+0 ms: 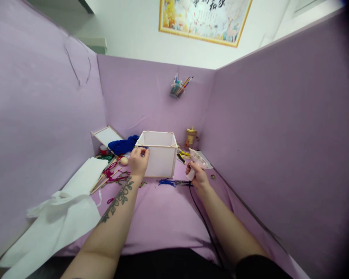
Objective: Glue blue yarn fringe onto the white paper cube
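A white box-shaped frame (159, 162), open at the top with thin wooden sticks along its edges, stands on the table before me. My left hand (139, 159) is at its upper left front corner, fingers pinched on a bit of dark blue yarn (144, 147) against the rim. To the right of the box, my right hand (197, 175) grips a white hot glue gun (198, 159) with a small red light lit. Its nozzle points up and away, apart from the box, and a black cord (202, 217) runs down from it. Cut blue yarn strands (166, 182) lie in front of the box.
Left are a blue yarn bundle (123, 145), magenta yarn (113, 173), wooden sticks (100, 185), white fabric (72, 211) and a framed white panel (107, 135). Yellow-black pliers (181, 158) and a yellow cup (191, 135) lie right. A pen holder (177, 91) hangs behind; purple walls enclose three sides.
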`<action>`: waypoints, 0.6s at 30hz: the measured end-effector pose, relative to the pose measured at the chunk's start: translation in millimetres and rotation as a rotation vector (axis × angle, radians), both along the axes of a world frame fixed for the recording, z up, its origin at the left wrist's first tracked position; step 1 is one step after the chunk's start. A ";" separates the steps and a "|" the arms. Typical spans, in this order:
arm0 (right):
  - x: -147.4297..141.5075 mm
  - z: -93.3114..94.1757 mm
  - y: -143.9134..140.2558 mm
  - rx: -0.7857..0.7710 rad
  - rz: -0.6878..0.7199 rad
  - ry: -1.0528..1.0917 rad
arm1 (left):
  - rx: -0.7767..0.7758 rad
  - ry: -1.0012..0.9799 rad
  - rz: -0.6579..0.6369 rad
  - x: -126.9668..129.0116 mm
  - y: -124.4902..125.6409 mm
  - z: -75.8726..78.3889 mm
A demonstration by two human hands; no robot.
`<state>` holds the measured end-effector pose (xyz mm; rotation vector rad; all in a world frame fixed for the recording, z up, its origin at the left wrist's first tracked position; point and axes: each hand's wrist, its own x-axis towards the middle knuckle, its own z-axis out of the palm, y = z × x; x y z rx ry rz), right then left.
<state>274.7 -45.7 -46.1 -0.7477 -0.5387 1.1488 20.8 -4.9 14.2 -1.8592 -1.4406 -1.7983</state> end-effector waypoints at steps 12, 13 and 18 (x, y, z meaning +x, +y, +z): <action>-26.3 17.6 -26.5 0.244 -0.053 -0.450 | 0.031 0.023 0.003 -6.9 -15.9 -4.3; -35.1 21.1 -29.6 0.280 0.003 -0.530 | 0.030 0.031 0.007 -9.4 -16.2 -5.1; -81.4 44.6 -25.0 0.375 0.149 -0.700 | 0.004 0.033 0.052 -19.1 -14.0 -8.8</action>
